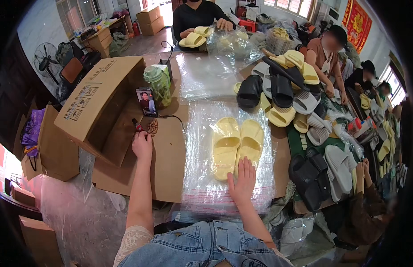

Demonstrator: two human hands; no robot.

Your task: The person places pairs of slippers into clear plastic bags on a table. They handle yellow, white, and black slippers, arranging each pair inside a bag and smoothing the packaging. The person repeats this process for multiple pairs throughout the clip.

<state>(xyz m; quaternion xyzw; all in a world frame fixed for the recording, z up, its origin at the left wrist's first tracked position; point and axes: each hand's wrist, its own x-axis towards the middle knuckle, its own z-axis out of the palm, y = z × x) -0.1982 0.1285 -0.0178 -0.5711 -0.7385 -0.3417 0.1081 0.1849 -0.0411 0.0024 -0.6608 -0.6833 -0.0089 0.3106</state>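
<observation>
A pair of pale yellow slippers (226, 149) lies side by side on a stack of clear plastic bags (200, 151) in front of me. My right hand (243, 181) rests with outstretched fingers on the heel of the right slipper. On the cardboard to the left, my left hand (143, 145) has its fingers curled down, and whatever they may hold is hidden. Just beyond its fingertips is a small red-and-black item (137, 125), perhaps a bottle. A little pile of brown nuts or pellets (153, 127) lies to its right.
An open cardboard box (93, 104) is at left. Behind the pile stand a phone (146, 102) and a green bottle (158, 84). Black, grey and yellow slippers (282, 89) are heaped at right. Across the table, a person (200, 20) handles yellow slippers; others work at right.
</observation>
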